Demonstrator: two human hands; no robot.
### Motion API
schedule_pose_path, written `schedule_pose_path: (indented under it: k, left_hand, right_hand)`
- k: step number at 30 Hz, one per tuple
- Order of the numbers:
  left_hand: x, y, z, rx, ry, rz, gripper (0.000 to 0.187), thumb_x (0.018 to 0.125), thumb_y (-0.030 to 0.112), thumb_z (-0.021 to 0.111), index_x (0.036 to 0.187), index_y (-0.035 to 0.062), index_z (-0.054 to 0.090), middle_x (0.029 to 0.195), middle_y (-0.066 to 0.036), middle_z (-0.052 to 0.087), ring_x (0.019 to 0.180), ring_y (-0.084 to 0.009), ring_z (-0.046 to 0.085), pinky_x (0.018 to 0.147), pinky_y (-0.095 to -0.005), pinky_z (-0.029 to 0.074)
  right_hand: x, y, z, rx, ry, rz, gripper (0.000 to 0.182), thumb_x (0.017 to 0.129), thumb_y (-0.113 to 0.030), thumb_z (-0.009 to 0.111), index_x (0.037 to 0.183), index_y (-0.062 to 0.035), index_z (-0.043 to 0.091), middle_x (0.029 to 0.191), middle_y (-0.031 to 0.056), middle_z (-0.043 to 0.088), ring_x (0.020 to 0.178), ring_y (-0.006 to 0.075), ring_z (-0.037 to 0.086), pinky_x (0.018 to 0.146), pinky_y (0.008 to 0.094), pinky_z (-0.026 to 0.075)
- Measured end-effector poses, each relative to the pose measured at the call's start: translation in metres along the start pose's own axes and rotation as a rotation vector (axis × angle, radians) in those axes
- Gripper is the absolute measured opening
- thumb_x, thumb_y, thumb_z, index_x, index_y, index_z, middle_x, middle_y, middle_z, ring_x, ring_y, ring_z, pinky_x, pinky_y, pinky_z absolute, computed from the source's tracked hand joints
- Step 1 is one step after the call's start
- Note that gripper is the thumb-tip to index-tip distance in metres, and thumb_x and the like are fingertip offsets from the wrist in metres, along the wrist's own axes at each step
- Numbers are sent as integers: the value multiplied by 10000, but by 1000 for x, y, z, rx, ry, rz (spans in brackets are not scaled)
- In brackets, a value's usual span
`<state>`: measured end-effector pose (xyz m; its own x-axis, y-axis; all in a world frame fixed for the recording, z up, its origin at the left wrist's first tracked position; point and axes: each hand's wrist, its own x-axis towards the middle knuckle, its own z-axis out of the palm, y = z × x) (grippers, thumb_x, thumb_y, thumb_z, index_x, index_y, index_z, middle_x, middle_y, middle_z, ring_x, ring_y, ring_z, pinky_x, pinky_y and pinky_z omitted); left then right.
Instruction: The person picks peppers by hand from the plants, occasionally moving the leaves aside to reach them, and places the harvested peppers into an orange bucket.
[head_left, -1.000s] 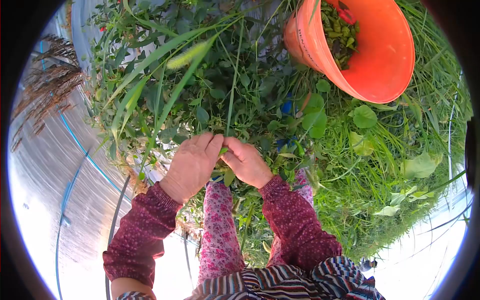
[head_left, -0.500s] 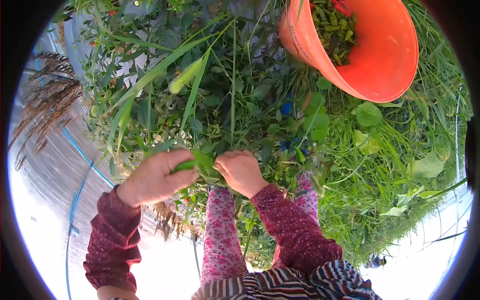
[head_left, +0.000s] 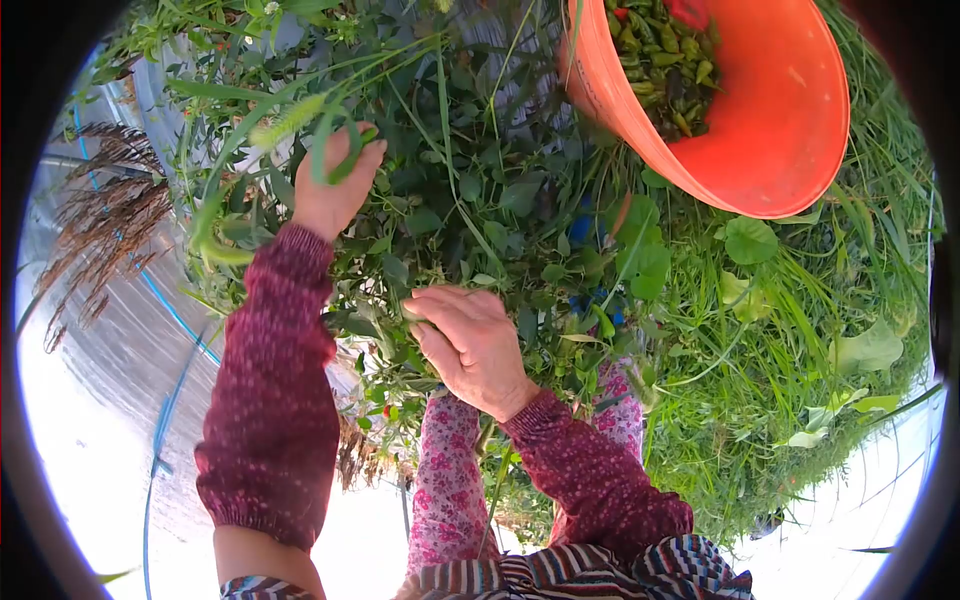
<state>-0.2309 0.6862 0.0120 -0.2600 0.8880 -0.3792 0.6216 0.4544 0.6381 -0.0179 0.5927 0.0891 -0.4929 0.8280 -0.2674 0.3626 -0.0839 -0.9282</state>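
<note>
My left hand [head_left: 335, 185] reaches forward over the leafy plants [head_left: 420, 215], its fingers closed around a green pepper [head_left: 352, 155]. Long grass blades and a bristly seed head [head_left: 290, 122] cross in front of that hand. Closer to my legs, my right hand [head_left: 470, 348] is among the leaves with its fingers curled together. Something pale green shows at its fingertips, too small to make out. An orange bucket [head_left: 775, 130] stands tilted at the upper right. Inside lie several green peppers [head_left: 665, 65] and a red item [head_left: 688, 12].
Tall grass [head_left: 740, 340] and broad leaves fill the right side. Dry brown plumes [head_left: 105, 215] and a blue line [head_left: 165, 295] lie over silvery ground sheeting [head_left: 120, 370] at the left. My legs in floral trousers [head_left: 450, 470] are below the plants.
My left hand has moved forward, away from my right hand, with the green pepper in it. The right hand stays near the same spot but has turned. The view has shifted slightly.
</note>
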Motion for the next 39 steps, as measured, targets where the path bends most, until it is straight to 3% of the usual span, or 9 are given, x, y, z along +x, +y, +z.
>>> schedule_pose_path:
  k: [2, 6, 15, 26, 29, 31, 33, 35, 39]
  left_hand:
    - [21, -11, 6, 617, -200, 325, 229, 809, 267, 628, 799, 39, 641, 752, -143, 620, 702, -275, 625, 648, -359, 499]
    - [16, -31, 26, 883, -396, 277, 288, 755, 267, 669, 867, 6, 622, 802, -182, 628, 786, -357, 609, 686, -421, 496]
    - [6, -20, 35, 969, -381, 277, 181, 743, 198, 657, 841, 47, 642, 742, -144, 656, 707, -329, 650, 593, -385, 522]
    - [-78, 47, 3, 340, -493, 77, 222, 766, 256, 626, 847, 62, 555, 695, -153, 583, 634, -329, 596, 583, -398, 477]
    - [-93, 86, 6, -12, -360, 166, 165, 795, 188, 642, 856, 58, 562, 648, -75, 567, 558, -167, 571, 513, -302, 452]
    - [-90, 134, 20, -505, -393, 86, 143, 785, 116, 671, 868, 54, 572, 633, -13, 551, 566, -59, 526, 487, -247, 430]
    - [-81, 192, 50, -651, -208, 377, 203, 760, 152, 640, 893, 18, 568, 714, -121, 581, 628, -245, 602, 589, -342, 487]
    - [-68, 247, 67, -771, -375, 280, 294, 742, 193, 629, 954, 2, 556, 800, -174, 551, 744, -335, 575, 708, -414, 477]
    - [-66, 262, 86, -825, 39, 387, 406, 740, 213, 632, 1046, -26, 513, 913, -186, 548, 796, -344, 572, 726, -422, 485]
  right_hand:
    - [-1, -4, 5, 69, -1, 50, 300, 822, -108, 598, 1120, -73, 596, 1111, 113, 617, 1020, 277, 598, 850, 373, 459]
    - [-6, -2, 14, 102, -34, 73, 249, 830, -65, 573, 1078, -43, 588, 1078, 133, 614, 904, 297, 626, 759, 370, 517]
    - [-11, 0, 25, 88, -140, 161, 199, 834, -67, 563, 1030, -49, 594, 957, 135, 640, 820, 287, 639, 702, 357, 521]
    - [-7, -1, 24, 105, -179, 202, 199, 821, -70, 549, 1014, -33, 583, 910, 150, 634, 770, 300, 634, 677, 378, 512]
    - [-23, 14, 36, -12, -280, 156, 184, 824, -81, 533, 994, -18, 569, 872, 145, 625, 721, 281, 624, 667, 391, 507]
    - [-54, 46, 68, 743, -266, 518, 305, 879, -116, 546, 1173, -39, 525, 1160, 122, 570, 975, 229, 600, 877, 357, 476]
    - [-16, 47, 38, 968, -621, 874, 335, 944, -176, 490, 1239, -21, 464, 1208, 111, 523, 1057, 222, 566, 934, 343, 447]
    - [-9, 27, 33, 176, -556, 250, 343, 927, -188, 529, 1218, -14, 482, 1144, 113, 557, 972, 205, 600, 842, 318, 495]
    - [-16, 27, 41, 71, -541, 349, 340, 921, -229, 546, 1176, -6, 509, 1094, 122, 579, 933, 200, 613, 787, 308, 518]
